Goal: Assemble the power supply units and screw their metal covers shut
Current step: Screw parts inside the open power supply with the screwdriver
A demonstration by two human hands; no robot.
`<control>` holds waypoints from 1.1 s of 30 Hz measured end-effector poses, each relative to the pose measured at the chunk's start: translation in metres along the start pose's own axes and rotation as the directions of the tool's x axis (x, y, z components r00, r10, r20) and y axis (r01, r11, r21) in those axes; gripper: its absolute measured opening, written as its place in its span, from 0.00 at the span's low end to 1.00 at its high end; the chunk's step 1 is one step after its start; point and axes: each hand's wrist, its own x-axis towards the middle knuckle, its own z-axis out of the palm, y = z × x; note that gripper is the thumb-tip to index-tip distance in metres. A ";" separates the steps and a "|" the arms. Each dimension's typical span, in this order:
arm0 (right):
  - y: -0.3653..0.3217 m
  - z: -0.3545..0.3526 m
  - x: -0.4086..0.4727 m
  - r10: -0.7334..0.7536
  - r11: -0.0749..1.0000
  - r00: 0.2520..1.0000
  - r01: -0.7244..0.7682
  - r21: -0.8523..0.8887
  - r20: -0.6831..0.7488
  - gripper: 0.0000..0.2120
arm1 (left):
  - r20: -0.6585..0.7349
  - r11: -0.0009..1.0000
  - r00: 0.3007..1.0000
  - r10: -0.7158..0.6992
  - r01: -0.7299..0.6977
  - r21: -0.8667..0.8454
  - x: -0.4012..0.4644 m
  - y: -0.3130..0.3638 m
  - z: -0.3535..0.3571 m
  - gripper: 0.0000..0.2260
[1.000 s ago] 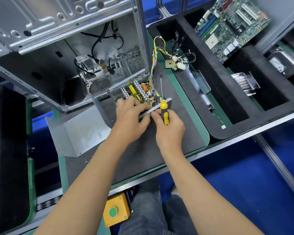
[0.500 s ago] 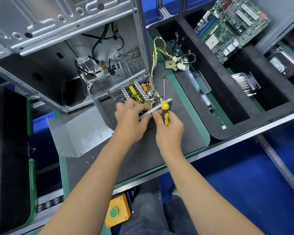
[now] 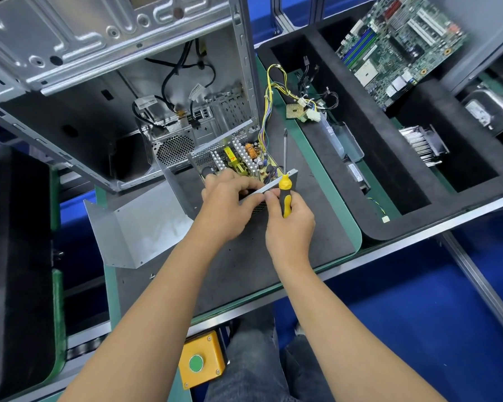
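Open power supply unit point(image 3: 238, 161) sits on the desk point(image 3: 244, 256), beside the PC chassis point(image 3: 128, 82). Near wall is gripped by left hand point(image 3: 227, 204); screwdriver point(image 3: 285, 184) is clasped in right hand point(image 3: 291, 224), shaft up. Stiff sheet metal, sharp edges, fragile board: best held by walls only. Loose metal cover point(image 3: 140, 224) lies left; wire harness point(image 3: 270, 105) crowds the far side.

Our two bare arms reaching forward, our left hand point(image 3: 225, 206) with fingers curled down, our right hand point(image 3: 291, 224) beside it, fingers wrapped tight
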 end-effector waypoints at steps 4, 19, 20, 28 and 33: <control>-0.001 -0.001 -0.001 0.014 1.000 1.000 -0.014 0.012 -0.005 0.07 | -0.057 0.996 0.998 -0.005 0.010 0.093 0.000 -0.006 -0.010 0.15; 0.001 -0.002 0.000 0.034 0.998 0.999 -0.034 0.046 0.018 0.07 | 0.112 0.969 0.994 0.003 -0.030 0.245 0.020 -0.005 -0.017 0.15; 0.001 -0.002 0.001 0.037 0.998 0.999 -0.038 0.052 0.016 0.06 | 0.137 0.969 0.990 0.007 -0.041 0.243 0.020 -0.007 -0.017 0.15; 0.005 0.000 0.001 0.079 0.991 0.996 -0.082 0.107 0.027 0.05 | 0.235 0.956 0.966 0.111 -0.168 0.242 0.019 -0.021 -0.012 0.29; 0.003 -0.002 0.000 0.086 0.991 0.995 -0.089 0.100 0.041 0.04 | 0.120 0.970 0.980 0.156 -0.175 0.170 0.017 -0.024 -0.004 0.20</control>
